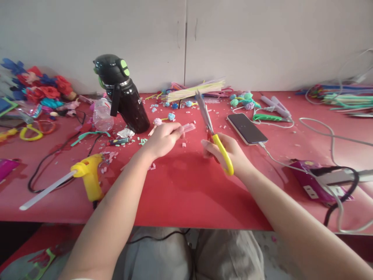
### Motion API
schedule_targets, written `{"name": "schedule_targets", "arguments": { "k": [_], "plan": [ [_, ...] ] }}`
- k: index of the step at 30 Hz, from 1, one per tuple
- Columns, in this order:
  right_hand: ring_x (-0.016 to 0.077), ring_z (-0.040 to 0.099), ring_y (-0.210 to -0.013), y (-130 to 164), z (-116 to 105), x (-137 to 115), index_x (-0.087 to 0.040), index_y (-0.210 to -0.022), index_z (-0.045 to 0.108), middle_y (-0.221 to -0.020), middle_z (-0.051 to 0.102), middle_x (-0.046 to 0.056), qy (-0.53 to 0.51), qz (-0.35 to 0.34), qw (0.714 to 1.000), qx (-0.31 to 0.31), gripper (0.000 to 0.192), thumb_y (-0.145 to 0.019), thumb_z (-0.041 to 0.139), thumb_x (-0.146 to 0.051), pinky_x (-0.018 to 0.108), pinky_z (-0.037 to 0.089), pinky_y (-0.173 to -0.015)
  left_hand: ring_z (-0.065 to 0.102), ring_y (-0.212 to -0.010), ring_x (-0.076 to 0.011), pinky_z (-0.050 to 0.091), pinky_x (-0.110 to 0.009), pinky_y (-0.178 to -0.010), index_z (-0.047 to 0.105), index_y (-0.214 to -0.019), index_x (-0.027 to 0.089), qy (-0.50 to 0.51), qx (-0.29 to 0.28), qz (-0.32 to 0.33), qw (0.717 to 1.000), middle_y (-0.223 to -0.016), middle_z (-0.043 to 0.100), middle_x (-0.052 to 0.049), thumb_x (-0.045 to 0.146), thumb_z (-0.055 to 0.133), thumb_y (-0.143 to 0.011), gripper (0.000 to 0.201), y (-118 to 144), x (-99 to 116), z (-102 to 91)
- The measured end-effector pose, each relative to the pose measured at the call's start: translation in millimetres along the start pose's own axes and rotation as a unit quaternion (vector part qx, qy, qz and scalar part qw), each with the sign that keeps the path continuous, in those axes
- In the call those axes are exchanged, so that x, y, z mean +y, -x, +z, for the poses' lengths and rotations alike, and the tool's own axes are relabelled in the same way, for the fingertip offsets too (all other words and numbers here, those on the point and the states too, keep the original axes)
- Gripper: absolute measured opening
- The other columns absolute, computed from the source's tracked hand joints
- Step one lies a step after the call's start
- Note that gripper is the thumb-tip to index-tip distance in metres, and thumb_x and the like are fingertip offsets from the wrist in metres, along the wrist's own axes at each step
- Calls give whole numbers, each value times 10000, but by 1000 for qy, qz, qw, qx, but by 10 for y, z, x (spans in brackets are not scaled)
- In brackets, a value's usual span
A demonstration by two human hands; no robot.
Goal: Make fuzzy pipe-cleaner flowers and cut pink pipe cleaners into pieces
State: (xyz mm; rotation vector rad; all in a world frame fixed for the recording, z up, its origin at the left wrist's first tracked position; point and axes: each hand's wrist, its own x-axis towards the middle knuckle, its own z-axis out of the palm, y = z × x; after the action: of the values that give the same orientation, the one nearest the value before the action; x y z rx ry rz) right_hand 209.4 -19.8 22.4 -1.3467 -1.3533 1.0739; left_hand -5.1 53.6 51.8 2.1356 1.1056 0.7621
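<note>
Pinched in my left hand [164,139] is a small bundle of pink pipe cleaners [188,128], its short ends sticking out to the right. My right hand [229,149] grips scissors [222,152] with yellow handles. Their blades point up and away, apart from the pink bundle and slightly blurred. Tiny pink cut pieces [183,144] lie on the red table between and around the hands. Beyond the left hand sit small pom-pom-like balls, one light blue [171,116] and one pale pink [157,121].
A black bottle [125,95] stands behind my left hand. A yellow glue gun [91,173] lies at left. Right of the scissors are a phone [247,128] on a cable and a purple power strip [313,181]. Pipe cleaner bundles [198,90] lie at the back.
</note>
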Motion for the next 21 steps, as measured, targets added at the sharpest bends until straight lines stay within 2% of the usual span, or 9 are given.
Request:
{"name": "schedule_targets", "arguments": {
  "k": [3, 7, 12, 21],
  "plan": [
    [176, 665, -665, -63, 51, 5, -209, -770, 563, -751, 723, 67, -46, -1, 997, 59, 430, -745, 830, -545, 300, 510, -595, 531, -684, -161, 406, -309, -731, 616, -779, 186, -12, -74, -9, 997, -693, 572, 8, 459, 476, -1026, 395, 38, 77, 85],
    [180, 665, -591, -105, 48, 29, -198, -731, 617, -661, 705, 51, -100, -26, 993, 54, 277, -785, 791, -407, 325, 543, -590, 518, -678, -160, 348, -306, -659, 588, -784, 188, -36, -124, -19, 991, -715, 576, -1, 414, 452, -1022, 355, 82, 183, 136],
    [175, 653, -590, -94, 13, 44, -204, -727, 620, -625, 672, 18, -101, -59, 992, 50, 166, -778, 761, -275, 317, 528, -581, 492, -649, -154, 322, -307, -625, 567, -765, 194, -34, -152, -35, 987, -692, 543, 3, 390, 452, -1014, 337, 88, 205, 146],
    [165, 623, -617, -87, 20, 40, -204, -707, 621, -636, 656, 14, -46, -71, 996, 30, 132, -767, 722, -263, 314, 492, -590, 539, -710, -166, 360, -307, -667, 612, -781, 186, -8, -175, -51, 983, -743, 589, -12, 427, 470, -1007, 359, 81, 153, 153]
  ]
}}
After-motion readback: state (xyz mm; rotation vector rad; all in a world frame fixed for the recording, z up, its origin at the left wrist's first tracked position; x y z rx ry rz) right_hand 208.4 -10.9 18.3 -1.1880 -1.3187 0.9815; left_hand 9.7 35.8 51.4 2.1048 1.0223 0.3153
